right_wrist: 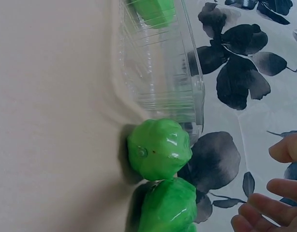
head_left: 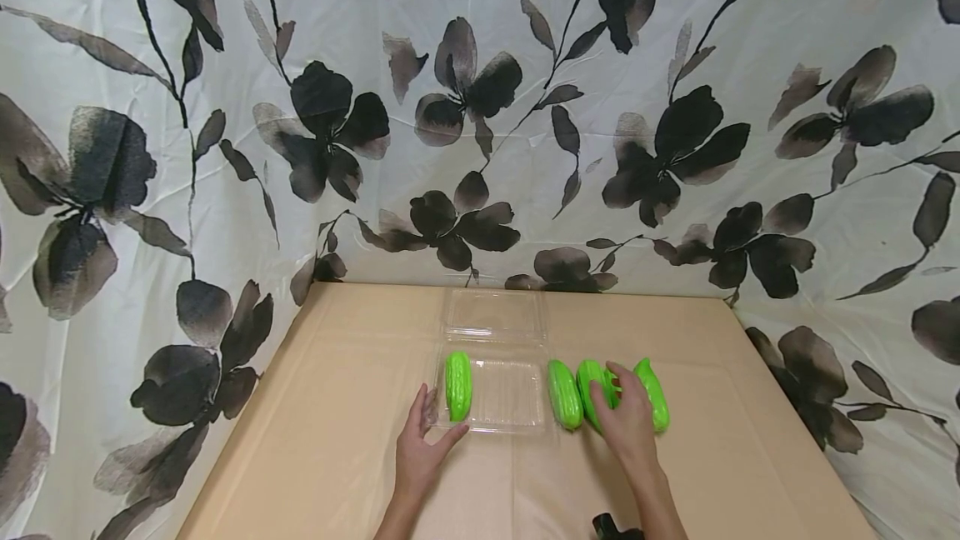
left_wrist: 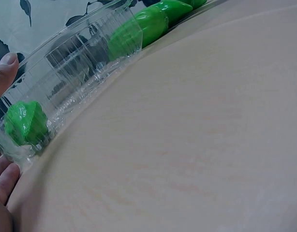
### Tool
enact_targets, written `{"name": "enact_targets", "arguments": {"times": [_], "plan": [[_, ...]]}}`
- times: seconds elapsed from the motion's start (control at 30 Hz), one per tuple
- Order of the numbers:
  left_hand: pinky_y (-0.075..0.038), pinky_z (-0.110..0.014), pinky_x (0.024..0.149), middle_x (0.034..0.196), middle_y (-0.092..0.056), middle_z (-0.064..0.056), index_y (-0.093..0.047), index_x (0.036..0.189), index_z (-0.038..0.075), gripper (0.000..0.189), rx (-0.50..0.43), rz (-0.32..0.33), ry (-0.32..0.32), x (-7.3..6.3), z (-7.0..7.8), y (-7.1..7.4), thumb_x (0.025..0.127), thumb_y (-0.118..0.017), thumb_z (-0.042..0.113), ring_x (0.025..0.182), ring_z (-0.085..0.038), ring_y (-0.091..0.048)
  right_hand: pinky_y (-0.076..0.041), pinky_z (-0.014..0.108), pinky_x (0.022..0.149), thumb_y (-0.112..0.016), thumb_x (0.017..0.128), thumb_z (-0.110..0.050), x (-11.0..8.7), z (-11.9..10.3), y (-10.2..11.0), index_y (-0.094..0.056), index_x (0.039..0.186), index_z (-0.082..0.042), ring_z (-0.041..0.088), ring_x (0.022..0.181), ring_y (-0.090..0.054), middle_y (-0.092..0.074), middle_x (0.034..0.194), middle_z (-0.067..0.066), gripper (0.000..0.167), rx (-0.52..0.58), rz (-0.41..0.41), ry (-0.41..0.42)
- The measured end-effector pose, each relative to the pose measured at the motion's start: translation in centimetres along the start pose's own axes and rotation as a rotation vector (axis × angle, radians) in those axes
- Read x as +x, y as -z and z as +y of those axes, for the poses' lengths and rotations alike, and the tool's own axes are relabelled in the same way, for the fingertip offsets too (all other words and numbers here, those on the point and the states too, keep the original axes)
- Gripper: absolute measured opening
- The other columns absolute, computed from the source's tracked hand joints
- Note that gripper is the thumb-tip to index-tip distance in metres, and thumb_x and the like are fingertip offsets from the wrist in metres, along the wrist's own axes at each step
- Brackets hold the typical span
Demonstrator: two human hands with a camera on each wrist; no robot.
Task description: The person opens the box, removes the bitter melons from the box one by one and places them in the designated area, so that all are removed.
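Observation:
A clear plastic clamshell container (head_left: 508, 397) lies with its lid (head_left: 495, 315) folded back. Inside, along its left side, is one glossy green toy cucumber (head_left: 458, 386). My left hand (head_left: 422, 448) holds the container's front left corner, fingers on the side wall and thumb at the front edge. Right of the container lie several more green cucumbers, the nearest (head_left: 565, 394) close beside its wall. Over the middle of this row hovers my right hand (head_left: 628, 419), fingers spread and loosely bent, partly hiding them. In the right wrist view those fingers (right_wrist: 269, 208) hold nothing and stand apart from the cucumbers.
The tan-covered table (head_left: 337, 357) bears the container and the cucumbers. A white cloth with dark flowers (head_left: 465, 107) hangs behind and along both sides. A black object (head_left: 615, 527) shows at the bottom edge beside the right forearm.

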State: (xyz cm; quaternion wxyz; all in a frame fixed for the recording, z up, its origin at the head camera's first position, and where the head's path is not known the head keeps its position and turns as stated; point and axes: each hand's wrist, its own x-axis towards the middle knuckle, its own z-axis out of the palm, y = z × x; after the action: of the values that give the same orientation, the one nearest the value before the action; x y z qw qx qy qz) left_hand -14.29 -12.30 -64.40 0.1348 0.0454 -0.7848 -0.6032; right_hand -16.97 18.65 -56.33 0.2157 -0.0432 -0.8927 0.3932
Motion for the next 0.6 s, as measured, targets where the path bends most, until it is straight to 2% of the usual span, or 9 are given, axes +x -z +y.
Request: {"name": "enact_targets", "arguments": {"times": [0.37,0.6], "plan": [[-0.047,-0.048,0.113,0.152,-0.052,-0.009,-0.034,0.156,0.015,0.097,-0.001,-0.004,0.001,-0.01,-0.18,0.03,0.077,-0.087,0.035,0.138,-0.033,-0.051,-0.058,0.046,0.082,-0.067,0.093,-0.018,-0.22,0.23,-0.21,-0.063,0.128,0.002,0.037,0.102,-0.067,-0.067,0.120,0.023,0.040,-0.028,-0.004,0.017],[-0.046,-0.048,0.114,0.152,-0.051,-0.009,-0.033,0.156,0.015,0.098,-0.004,-0.008,0.007,-0.01,-0.22,0.09,0.077,-0.087,0.036,0.139,-0.033,-0.050,-0.059,0.049,0.088,-0.065,0.096,-0.020,-0.79,0.59,-0.29,-0.061,0.131,0.002,0.035,0.106,-0.067,-0.067,0.124,0.020,0.041,-0.015,-0.117,-0.031]]}}
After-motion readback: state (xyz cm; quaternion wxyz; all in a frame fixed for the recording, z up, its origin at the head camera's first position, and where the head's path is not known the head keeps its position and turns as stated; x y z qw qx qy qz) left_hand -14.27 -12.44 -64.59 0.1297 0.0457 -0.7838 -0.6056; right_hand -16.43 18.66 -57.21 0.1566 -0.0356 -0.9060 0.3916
